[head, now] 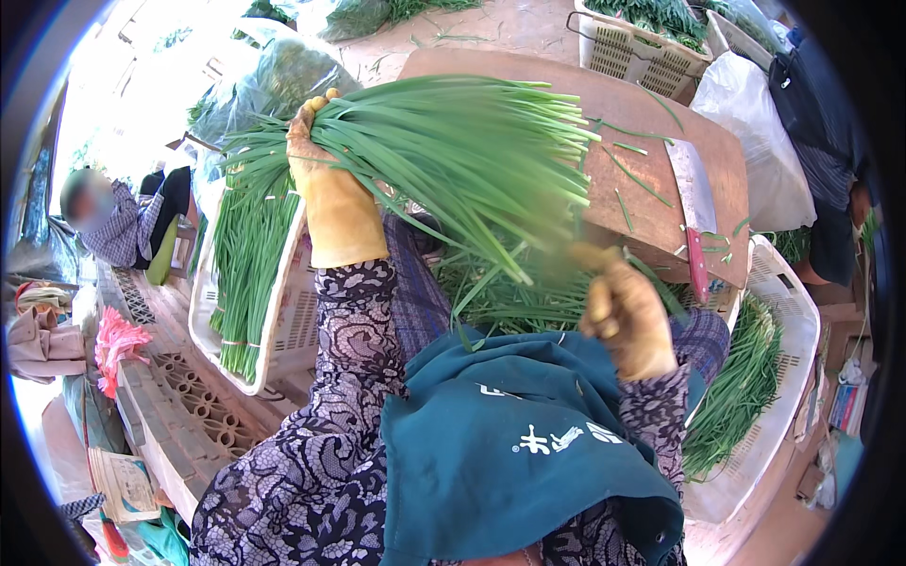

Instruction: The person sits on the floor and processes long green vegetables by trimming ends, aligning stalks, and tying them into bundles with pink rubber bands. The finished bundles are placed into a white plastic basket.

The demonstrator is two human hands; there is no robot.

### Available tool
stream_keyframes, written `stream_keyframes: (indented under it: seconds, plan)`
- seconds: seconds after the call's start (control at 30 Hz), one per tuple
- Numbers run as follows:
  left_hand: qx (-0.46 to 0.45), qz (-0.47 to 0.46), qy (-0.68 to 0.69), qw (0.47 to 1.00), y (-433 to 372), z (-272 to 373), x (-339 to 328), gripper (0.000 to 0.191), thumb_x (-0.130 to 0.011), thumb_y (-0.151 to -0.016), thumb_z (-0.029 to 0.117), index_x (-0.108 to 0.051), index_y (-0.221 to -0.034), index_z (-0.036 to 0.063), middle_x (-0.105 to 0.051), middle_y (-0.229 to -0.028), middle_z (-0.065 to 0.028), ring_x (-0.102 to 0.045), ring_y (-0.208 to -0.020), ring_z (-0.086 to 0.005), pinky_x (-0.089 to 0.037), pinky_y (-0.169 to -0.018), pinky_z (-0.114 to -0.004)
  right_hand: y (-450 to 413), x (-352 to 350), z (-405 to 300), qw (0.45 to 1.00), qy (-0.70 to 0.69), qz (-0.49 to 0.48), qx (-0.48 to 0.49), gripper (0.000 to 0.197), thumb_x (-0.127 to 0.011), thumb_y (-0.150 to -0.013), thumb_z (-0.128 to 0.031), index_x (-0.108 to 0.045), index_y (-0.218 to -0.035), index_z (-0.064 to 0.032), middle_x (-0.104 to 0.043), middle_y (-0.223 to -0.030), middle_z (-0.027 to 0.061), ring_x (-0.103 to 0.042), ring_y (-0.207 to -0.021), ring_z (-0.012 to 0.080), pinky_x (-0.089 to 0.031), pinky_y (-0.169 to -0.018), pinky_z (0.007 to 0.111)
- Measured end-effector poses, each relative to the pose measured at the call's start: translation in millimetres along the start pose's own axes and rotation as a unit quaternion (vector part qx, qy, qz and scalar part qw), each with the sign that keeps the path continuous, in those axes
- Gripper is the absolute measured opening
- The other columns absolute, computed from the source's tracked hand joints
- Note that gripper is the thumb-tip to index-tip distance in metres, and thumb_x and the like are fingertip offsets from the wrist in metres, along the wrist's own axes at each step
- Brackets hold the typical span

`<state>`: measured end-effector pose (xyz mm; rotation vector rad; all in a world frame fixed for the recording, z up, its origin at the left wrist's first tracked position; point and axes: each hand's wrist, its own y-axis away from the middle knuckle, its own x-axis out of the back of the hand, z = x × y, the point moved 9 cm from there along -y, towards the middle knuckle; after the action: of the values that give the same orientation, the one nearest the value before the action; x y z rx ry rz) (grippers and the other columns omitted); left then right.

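Note:
My left hand (313, 134), in a yellow rubber glove, grips a large bunch of green garlic chives (439, 134) near its leafy end. The pale cut stems fan out to the right over a wooden board. Below the stem ends is my right hand (626, 311), gloved too and blurred; its fingers look curled, and whether anything is between them cannot be told. A cleaver (694, 187) with a red handle lies on the board (672, 113) among loose leaf scraps. More loose chives (524, 283) lie beneath the bunch, above my teal apron (509, 439).
A white plastic crate (265, 354) of banded chive bundles stands at left, another crate (807, 354) with chives at right. A slatted crate (637, 53) of greens is behind the board, beside a white plastic bag (754, 141). One person (120, 212) sits far left; another stands right.

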<state>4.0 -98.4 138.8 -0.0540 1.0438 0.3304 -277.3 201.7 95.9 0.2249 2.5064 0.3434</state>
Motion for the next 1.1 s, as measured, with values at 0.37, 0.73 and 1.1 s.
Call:
stream_keyframes:
  seconds: [0.37, 0.73, 1.1]
  plan:
    - [0.097, -0.082, 0.063, 0.990, 23, -25, -18, 0.008, -0.063, -0.087, 0.013, -0.066, -0.085, 0.0062, -0.070, -0.092, -0.0114, -0.067, -0.093, -0.0294, -0.053, -0.098, -0.050, -7, -54, 15, 0.995, -0.032, -0.055, -0.077, 0.028, -0.060, -0.100, -0.032, -0.064, -0.102, -0.0037, -0.036, -0.048, -0.0064, -0.031, -0.041, 0.0080, -0.042, -0.056, 0.029]
    - [0.057, -0.103, 0.052, 0.992, 21, 6, -16, 0.021, -0.051, -0.097, 0.020, -0.067, -0.098, 0.0068, -0.070, -0.110, -0.0133, -0.063, -0.110, -0.0292, -0.045, -0.110, -0.050, 25, 31, -36, 0.786, 0.568, 0.154, 0.189, 0.036, -0.062, -0.095, -0.004, -0.062, -0.130, -0.0032, -0.068, -0.085, 0.0010, -0.064, -0.075, 0.0092, -0.053, -0.069, 0.025]
    - [0.105, -0.146, -0.071, 0.981, 41, 7, -6, 0.038, -0.044, -0.105, 0.030, -0.063, -0.131, 0.0093, -0.061, -0.139, -0.0075, -0.059, -0.125, -0.0213, -0.050, -0.106, -0.038, -17, -45, -91, 0.956, 0.265, 0.078, 0.101, 0.026, -0.065, -0.097, -0.023, -0.072, -0.111, -0.0037, -0.067, -0.070, 0.0008, -0.057, -0.058, 0.0055, -0.046, -0.057, 0.021]
